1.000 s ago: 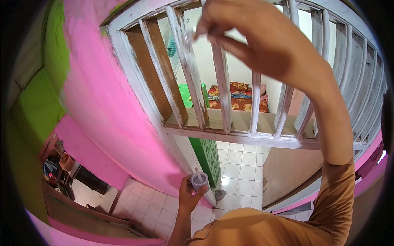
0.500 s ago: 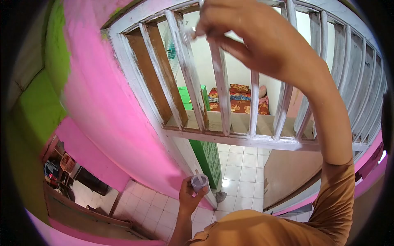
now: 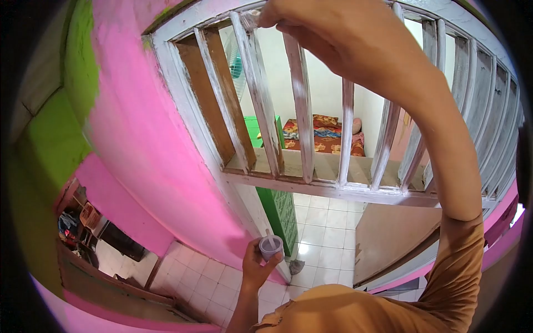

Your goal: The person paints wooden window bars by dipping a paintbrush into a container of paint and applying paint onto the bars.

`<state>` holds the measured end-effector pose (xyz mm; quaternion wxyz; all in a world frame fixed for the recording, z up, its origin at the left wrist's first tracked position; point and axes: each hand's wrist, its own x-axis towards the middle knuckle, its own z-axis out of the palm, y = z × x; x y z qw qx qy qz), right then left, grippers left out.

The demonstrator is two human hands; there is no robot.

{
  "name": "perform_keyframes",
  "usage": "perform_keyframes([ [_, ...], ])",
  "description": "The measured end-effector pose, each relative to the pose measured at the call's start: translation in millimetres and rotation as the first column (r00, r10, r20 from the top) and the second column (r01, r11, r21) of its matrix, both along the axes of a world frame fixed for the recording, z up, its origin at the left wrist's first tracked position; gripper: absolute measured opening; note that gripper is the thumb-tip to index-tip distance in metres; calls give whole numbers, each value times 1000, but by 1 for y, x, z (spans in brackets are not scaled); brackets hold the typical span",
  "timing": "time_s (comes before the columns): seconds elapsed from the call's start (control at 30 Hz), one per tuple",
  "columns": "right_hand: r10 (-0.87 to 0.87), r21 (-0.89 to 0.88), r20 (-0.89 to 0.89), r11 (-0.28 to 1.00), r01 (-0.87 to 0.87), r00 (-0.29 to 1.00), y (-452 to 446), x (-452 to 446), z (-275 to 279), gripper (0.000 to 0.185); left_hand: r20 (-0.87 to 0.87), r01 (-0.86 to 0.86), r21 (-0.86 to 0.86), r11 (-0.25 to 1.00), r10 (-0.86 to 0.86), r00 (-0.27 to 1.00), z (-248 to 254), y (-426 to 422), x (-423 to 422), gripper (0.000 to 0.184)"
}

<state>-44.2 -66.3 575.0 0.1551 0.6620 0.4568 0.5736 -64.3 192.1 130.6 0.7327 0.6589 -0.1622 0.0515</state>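
Note:
My right hand [image 3: 319, 30] is raised at the top of the head view, its fingers closed on a small paintbrush [image 3: 251, 20]. The pale tip meets the upper part of a wooden slat [image 3: 258, 83]; most of the brush is hidden by my fingers. White paint covers the slats unevenly, with brown wood showing on some. Lower down, my left hand [image 3: 257, 265] is wrapped round a clear plastic cup [image 3: 271, 251], held upright. A flat pale stick [image 3: 269, 237] leans out of the cup.
The slats stand in a white frame [image 3: 333, 191] above a doorway. A pink wall [image 3: 139, 127] rises on the left. Through the slats show a fan [image 3: 236, 66], a green cabinet [image 3: 252, 127] and a bed [image 3: 325, 145]. White tiles [image 3: 322, 233] cover the floor below.
My right hand has moved up and slightly left, taking the brush tip up the slat towards the top of the frame. My left hand and the cup stay where they were.

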Motion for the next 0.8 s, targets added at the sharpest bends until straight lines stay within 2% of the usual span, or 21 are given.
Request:
perform_keyframes([
  [0.03,0,-4,-2,1000,0,1000,-1,-4,-2,12,7,-6,5,1000,6,1000,1,0,-1,65],
  [0.1,-146,30,-75,988,149,986,-3,-9,-8,9,13,-4,-15,1000,4,1000,-5,1,1,65],
  [0.2,-225,-42,-16,974,225,974,-5,-5,-11,7,15,0,-39,999,1,1000,-6,0,2,64],
  [0.33,-222,2,-94,975,223,971,7,8,-4,8,-56,-9,-54,999,6,998,-1,-4,0,58],
  [0.4,-245,-37,-10,969,244,970,9,11,1,9,-46,-6,-48,999,4,999,-2,-3,1,58],
  [0.43,-243,-40,-11,969,242,970,7,14,0,9,-38,-3,-44,999,1,999,-3,-4,1,57],
  [0.47,-107,-28,114,993,111,988,3,17,-2,9,-42,-5,-49,999,3,999,-3,-4,1,57],
  [0.53,31,-37,231,999,-23,972,7,6,-5,10,-19,-16,-15,1000,16,1000,-2,-3,0,58],
  [0.57,-111,8,49,994,110,993,6,-11,-9,11,-24,-17,-16,1000,17,1000,-3,-2,0,58],
  [0.63,-239,28,-138,969,245,961,9,-20,-10,13,-39,-20,-6,1000,20,999,-6,0,1,58],
  [0.7,-359,-23,-188,932,361,914,11,-14,-8,15,-35,-20,2,1000,20,999,-7,0,2,59],
  [0.73,-359,-20,-186,932,362,914,10,-8,-8,15,-30,-19,7,1000,19,999,-6,0,3,59],
  [0.8,-207,61,-45,976,210,977,13,2,-6,17,-22,-13,4,1000,13,1000,0,-2,2,59],
])
